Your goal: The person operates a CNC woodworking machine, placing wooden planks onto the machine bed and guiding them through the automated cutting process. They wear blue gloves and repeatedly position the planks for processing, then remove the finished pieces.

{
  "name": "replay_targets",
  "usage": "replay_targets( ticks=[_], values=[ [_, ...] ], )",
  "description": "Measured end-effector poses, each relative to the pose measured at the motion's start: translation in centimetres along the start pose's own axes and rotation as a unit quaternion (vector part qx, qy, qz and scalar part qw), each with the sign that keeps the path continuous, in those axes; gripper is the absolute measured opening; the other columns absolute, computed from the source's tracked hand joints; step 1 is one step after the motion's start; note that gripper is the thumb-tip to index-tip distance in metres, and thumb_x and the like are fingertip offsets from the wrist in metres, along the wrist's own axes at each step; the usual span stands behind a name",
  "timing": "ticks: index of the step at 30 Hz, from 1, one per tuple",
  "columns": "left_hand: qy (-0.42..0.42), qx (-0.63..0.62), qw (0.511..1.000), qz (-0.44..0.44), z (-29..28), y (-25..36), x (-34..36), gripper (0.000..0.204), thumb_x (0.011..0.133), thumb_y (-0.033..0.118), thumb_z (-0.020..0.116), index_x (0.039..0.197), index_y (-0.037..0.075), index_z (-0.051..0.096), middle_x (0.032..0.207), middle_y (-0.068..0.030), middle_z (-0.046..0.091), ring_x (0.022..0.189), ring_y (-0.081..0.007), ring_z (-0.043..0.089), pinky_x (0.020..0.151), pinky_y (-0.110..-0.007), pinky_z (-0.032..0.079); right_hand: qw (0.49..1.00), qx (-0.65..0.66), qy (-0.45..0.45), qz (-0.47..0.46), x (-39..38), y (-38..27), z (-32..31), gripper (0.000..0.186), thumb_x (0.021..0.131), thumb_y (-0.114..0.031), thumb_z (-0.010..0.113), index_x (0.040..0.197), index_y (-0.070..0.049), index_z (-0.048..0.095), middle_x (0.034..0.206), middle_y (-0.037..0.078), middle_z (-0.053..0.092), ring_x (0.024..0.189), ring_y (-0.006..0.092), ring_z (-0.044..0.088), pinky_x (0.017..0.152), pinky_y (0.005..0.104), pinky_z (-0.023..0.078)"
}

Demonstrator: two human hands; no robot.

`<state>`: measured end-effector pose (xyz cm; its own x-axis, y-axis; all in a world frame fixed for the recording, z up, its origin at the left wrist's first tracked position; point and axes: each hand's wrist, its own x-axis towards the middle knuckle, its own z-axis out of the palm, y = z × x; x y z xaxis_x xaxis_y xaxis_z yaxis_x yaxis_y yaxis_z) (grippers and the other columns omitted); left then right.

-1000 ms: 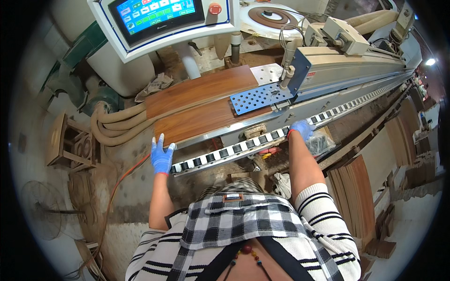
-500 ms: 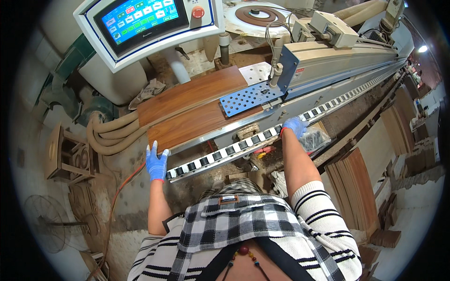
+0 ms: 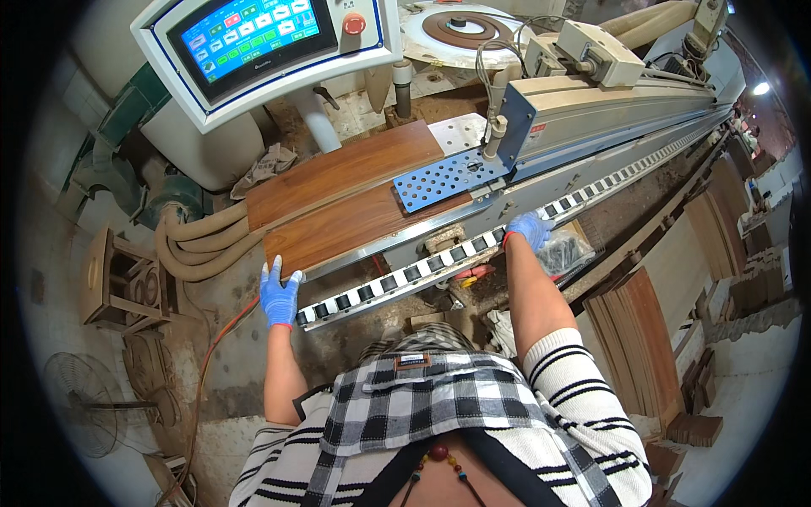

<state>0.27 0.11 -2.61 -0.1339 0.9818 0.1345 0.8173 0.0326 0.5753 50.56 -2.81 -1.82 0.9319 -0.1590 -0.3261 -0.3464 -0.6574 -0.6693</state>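
My left hand (image 3: 278, 294), in a blue glove with pale fingertips, has its fingers spread at the near left corner of a brown wood-grain board (image 3: 329, 232). The board lies flat along the metal edge of a machine, its right end beneath a blue perforated plate (image 3: 446, 181). My right hand (image 3: 529, 230), also gloved in blue, is closed over a long white rail of black rollers (image 3: 411, 275) in front of the machine; the undersides of its fingers are hidden. A second strip of the same board (image 3: 346, 173) lies behind the first.
A control screen (image 3: 253, 38) with a red stop button (image 3: 354, 23) stands at the upper left. A clear plastic bag (image 3: 564, 252) is beside my right hand. Stacked panels (image 3: 635, 338) lean on the right. Beige hoses (image 3: 194, 253) and a fan (image 3: 84, 404) are at left.
The whole view has shifted very slightly. Both hands keep their places at the board's corner and on the roller rail, and the board shows no clear movement.
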Motion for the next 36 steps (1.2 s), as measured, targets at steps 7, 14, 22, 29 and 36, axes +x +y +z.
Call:
replay_targets(
  ticks=[7, 14, 22, 29, 36],
  values=[
    [-0.008, 0.051, 0.999, 0.001, 0.0, 1.9, -0.2, 0.062, 0.078, 0.037, 0.071, 0.134, 0.016, 0.051, 0.142, -0.0229, 0.039, 0.13, -0.0361, 0.038, 0.109, -0.041, 0.029, 1.0, -0.012, 0.019, -0.002, 0.3, 0.1, 0.3, 0.049, 0.093, -0.043, 0.042, 0.128, -0.008, 0.042, 0.124, 0.02, 0.05, 0.112, 0.0358, 0.053, 0.092, 0.0467, 0.044],
    [-0.029, 0.138, 0.99, 0.024, 1.1, 4.0, -0.5, 0.062, 0.081, 0.045, 0.065, 0.136, 0.021, 0.05, 0.145, -0.021, 0.035, 0.135, -0.0357, 0.031, 0.113, -0.047, 0.016, 0.999, -0.029, 0.026, -0.012, 0.4, 0.1, 0.5, 0.05, 0.096, -0.04, 0.039, 0.135, -0.008, 0.038, 0.123, 0.019, 0.051, 0.109, 0.0363, 0.054, 0.09, 0.0454, 0.046],
    [-0.046, 0.212, 0.974, 0.071, 4.2, 9.6, -1.0, 0.061, 0.083, 0.053, 0.058, 0.136, 0.023, 0.049, 0.142, -0.0217, 0.038, 0.134, -0.0377, 0.031, 0.113, -0.051, 0.012, 1.0, -0.016, 0.016, -0.004, 0.5, 0.2, 0.4, 0.053, 0.096, -0.038, 0.039, 0.139, -0.008, 0.033, 0.126, 0.019, 0.049, 0.112, 0.0354, 0.052, 0.091, 0.0449, 0.045],
    [-0.016, 0.18, 0.97, 0.164, 8.0, 13.0, -1.1, 0.058, 0.084, 0.051, 0.056, 0.131, 0.017, 0.053, 0.134, -0.0293, 0.043, 0.129, -0.0392, 0.037, 0.111, -0.049, 0.019, 0.999, -0.017, 0.039, -0.025, 0.4, 0.6, 1.0, 0.049, 0.096, -0.042, 0.037, 0.131, -0.007, 0.039, 0.123, 0.022, 0.05, 0.112, 0.0379, 0.052, 0.092, 0.0471, 0.044],
    [0.001, 0.2, 0.94, 0.275, 6.1, 13.3, 4.9, 0.049, 0.089, 0.04, 0.052, 0.132, 0.016, 0.051, 0.135, -0.0077, 0.051, 0.126, -0.0255, 0.044, 0.11, -0.044, 0.023, 1.0, -0.019, -0.005, -0.001, 1.0, 0.2, 0.6, 0.054, 0.093, -0.042, 0.042, 0.135, -0.008, 0.036, 0.127, 0.021, 0.047, 0.113, 0.038, 0.051, 0.091, 0.0471, 0.045]
  ],
)
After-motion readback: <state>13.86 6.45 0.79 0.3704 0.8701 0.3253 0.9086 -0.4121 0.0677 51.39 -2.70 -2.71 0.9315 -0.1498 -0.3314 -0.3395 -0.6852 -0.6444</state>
